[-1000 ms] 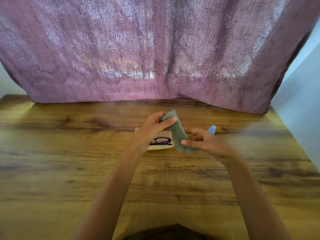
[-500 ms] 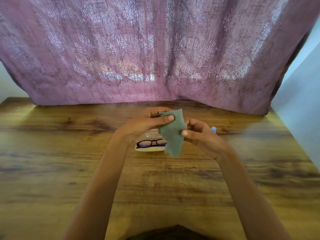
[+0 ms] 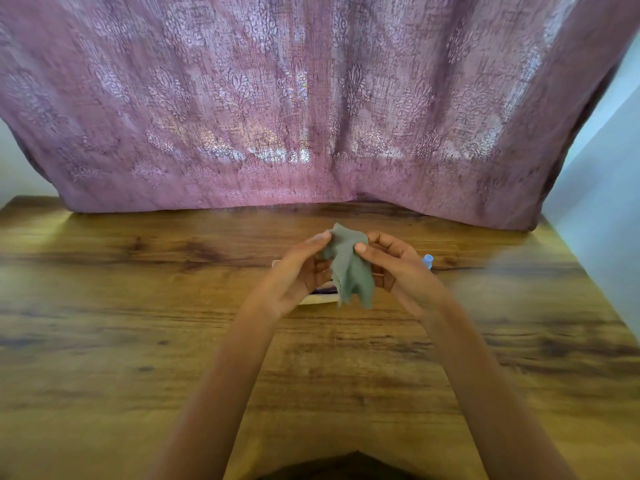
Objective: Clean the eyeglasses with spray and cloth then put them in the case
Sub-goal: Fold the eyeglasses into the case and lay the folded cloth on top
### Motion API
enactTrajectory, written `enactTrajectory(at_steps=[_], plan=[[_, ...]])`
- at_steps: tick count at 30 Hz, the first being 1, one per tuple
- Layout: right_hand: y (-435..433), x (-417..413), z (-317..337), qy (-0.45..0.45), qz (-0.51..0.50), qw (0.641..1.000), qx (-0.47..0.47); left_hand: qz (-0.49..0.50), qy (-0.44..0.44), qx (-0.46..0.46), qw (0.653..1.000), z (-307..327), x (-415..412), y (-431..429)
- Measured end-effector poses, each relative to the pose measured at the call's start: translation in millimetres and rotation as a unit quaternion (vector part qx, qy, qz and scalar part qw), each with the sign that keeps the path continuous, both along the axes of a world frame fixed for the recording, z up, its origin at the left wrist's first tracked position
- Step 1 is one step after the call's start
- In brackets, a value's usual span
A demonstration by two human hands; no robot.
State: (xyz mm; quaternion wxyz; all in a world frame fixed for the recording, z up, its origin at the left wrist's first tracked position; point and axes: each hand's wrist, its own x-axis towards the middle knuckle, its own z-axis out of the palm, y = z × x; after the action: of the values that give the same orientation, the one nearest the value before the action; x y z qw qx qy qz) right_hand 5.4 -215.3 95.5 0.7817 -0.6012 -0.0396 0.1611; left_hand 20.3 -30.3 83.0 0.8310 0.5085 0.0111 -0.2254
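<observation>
A grey-green cloth (image 3: 349, 268) hangs between my two hands above the table. My left hand (image 3: 298, 271) pinches its upper left edge and my right hand (image 3: 394, 265) pinches its right side. Under the hands lies a pale open case (image 3: 320, 298); only its front rim shows. A dark strip of the eyeglasses (image 3: 323, 290) peeks out from behind my left hand, the rest hidden. The blue cap of the spray bottle (image 3: 428, 260) sticks out behind my right hand.
The wooden table (image 3: 138, 323) runs left and right of the hands. A pink patterned curtain (image 3: 311, 116) hangs along the far edge. A pale wall stands at the right.
Both hands have moved closer together and the cloth has crumpled between them. My left hand now covers most of the eyeglasses and the case.
</observation>
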Motion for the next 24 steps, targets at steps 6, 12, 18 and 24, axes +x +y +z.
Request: enactTrajectory(at_steps=[6,12,18,24], plan=[[0,0,1,0.035,-0.060,0.998,-0.005,-0.021,0.157,-0.054,0.986,-21,-24,-19],[-6,0,-1,0.043,-0.082,0.996,-0.012,-0.073,0.113,0.092,0.987,-28,-31,-26],[-6,-1,-6,0.058,-0.083,0.995,-0.026,0.013,0.031,0.104,0.994,-21,-25,-26],[-5,-2,-4,0.068,-0.098,0.993,-0.022,0.025,0.118,-0.039,0.992,-16,-25,-24]])
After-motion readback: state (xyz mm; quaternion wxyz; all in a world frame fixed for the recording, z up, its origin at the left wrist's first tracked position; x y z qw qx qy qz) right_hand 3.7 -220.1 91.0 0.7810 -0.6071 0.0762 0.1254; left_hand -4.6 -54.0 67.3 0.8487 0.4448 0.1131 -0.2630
